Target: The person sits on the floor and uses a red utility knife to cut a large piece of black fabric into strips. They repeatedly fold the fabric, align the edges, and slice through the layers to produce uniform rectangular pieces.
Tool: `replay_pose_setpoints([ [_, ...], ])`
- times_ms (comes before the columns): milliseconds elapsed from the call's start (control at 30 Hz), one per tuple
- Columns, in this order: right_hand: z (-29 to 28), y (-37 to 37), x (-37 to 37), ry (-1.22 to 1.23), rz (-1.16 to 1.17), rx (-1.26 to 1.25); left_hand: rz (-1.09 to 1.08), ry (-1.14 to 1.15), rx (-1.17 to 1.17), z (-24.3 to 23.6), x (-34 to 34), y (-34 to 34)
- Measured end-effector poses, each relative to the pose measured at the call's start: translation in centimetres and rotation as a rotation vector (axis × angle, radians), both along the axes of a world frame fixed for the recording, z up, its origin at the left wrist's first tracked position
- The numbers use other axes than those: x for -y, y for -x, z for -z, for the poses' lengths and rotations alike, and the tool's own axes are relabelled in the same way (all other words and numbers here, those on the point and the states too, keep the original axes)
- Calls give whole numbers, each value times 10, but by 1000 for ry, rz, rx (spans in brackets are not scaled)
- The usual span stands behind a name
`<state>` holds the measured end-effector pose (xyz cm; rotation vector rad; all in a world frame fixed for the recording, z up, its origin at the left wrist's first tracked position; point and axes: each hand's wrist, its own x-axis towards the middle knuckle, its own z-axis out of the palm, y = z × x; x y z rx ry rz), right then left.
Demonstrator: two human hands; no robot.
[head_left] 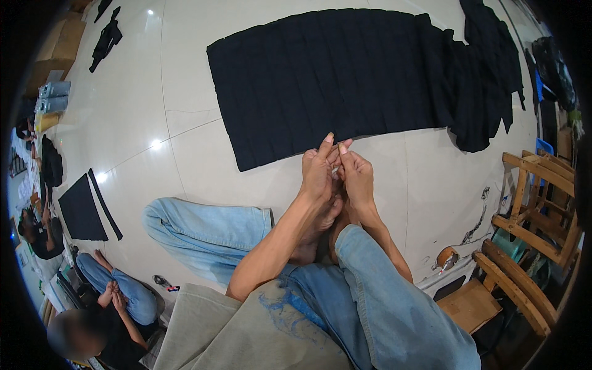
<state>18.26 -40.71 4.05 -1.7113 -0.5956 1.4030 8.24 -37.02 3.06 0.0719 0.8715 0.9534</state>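
A long piece of black cloth (327, 80) lies spread on the floor in front of me, marked with even crosswise lines. My left hand (317, 174) and my right hand (358, 179) are close together just off its near edge, above my bare feet (314, 237). Thumb and fingers are pinched on both hands, the tips almost meeting. Whatever sits between them is too small to make out. To the right, the cloth runs into a bunched, ragged black heap (475, 117).
Pale tiles (185, 142) surround me. Wooden chair frames (542, 197) and a tape roll (447, 258) lie to the right. Leftward are cut black pieces (83, 209), a dark scrap (106, 38), cardboard boxes (58, 46) and a seated person (117, 296) with hands together.
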Motion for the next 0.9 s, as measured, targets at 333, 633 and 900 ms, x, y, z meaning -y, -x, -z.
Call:
replay_pose_setpoints([
  [333,2,2,-1,-3,9,25,3,-35,9,2,0,1],
  [633,2,-3,5,22,-41,88,2,42,-1,2,3,-1],
  [900,-24,-45,6,-136,-113,669,273,-507,-906,-31,10,72],
])
